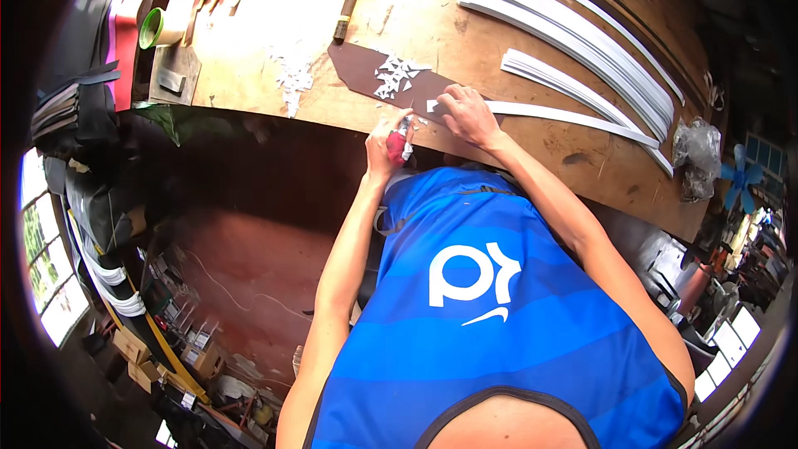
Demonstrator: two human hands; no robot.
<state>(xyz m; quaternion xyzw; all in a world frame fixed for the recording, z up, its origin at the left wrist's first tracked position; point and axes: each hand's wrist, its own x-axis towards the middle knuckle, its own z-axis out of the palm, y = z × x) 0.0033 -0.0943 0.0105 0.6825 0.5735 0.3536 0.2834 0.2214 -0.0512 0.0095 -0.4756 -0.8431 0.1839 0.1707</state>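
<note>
White strip (573, 119), lying across the brown board (357, 69) and bench (407, 17), looks light and bendy, best held near its end, where the right hand (470, 119) pins it with curled fingers, left hand (379, 152) closed around a red-wrapped tool (396, 147).

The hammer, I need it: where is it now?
In the head view, the hammer lies on the table, left of centre near the top, beyond the left end of the brown board.
</note>
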